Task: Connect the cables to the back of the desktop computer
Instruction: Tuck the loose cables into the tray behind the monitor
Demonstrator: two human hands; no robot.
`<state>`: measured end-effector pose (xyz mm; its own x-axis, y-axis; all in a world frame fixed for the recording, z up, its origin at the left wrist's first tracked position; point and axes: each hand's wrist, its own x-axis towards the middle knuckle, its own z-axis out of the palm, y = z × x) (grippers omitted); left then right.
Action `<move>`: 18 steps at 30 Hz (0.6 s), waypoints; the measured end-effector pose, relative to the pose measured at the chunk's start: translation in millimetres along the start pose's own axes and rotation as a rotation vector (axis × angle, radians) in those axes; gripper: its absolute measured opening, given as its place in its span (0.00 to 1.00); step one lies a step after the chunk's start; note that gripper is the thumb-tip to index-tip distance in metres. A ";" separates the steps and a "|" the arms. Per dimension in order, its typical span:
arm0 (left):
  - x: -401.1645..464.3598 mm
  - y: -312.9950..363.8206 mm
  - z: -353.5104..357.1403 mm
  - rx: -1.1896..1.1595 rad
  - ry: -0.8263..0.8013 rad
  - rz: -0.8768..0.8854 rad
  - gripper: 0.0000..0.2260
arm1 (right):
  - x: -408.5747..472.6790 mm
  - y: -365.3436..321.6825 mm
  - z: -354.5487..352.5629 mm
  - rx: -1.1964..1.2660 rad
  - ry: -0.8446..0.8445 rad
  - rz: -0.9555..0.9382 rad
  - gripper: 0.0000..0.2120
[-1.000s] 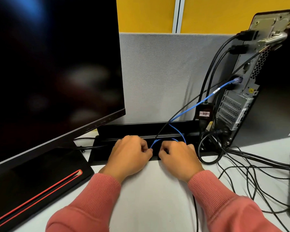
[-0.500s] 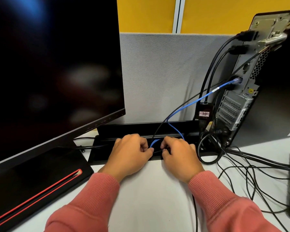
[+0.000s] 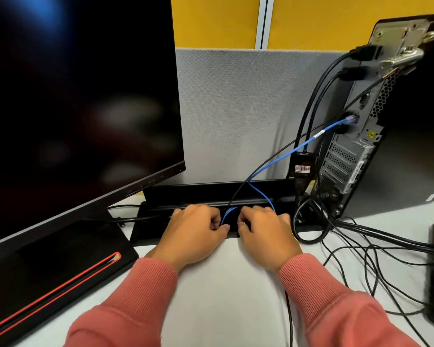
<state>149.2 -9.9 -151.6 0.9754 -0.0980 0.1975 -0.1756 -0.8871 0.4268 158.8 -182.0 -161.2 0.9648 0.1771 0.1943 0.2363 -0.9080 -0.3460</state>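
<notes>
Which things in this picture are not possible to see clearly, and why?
- Head view: fingertips of left hand and right hand curl under, so their grip on the blue cable is hidden.
- Barcode label: too small to read.
- Computer: right edge cuts it off.

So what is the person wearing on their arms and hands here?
Both arms are covered by long salmon-pink sleeves of a ribbed knit, with snug ribbed cuffs that end at the wrists. The left hand and the right hand are bare: no gloves, rings, watch or markings show in the head view.
</notes>
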 end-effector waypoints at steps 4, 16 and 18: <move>-0.1 -1.6 1.6 -0.049 0.060 0.011 0.15 | -1.2 0.4 -0.1 -0.009 0.022 -0.017 0.05; -5.7 -0.4 3.2 -0.112 0.087 0.054 0.10 | -6.5 -6.1 -7.3 -0.025 -0.040 0.008 0.07; -9.6 -0.4 3.5 -0.127 0.071 0.051 0.09 | -6.7 -9.3 -8.2 -0.059 -0.064 0.011 0.09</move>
<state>140.3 -10.2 -156.8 0.9537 -0.1050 0.2818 -0.2443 -0.8170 0.5223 149.2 -177.8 -151.7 0.9732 0.1890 0.1314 0.2202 -0.9304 -0.2932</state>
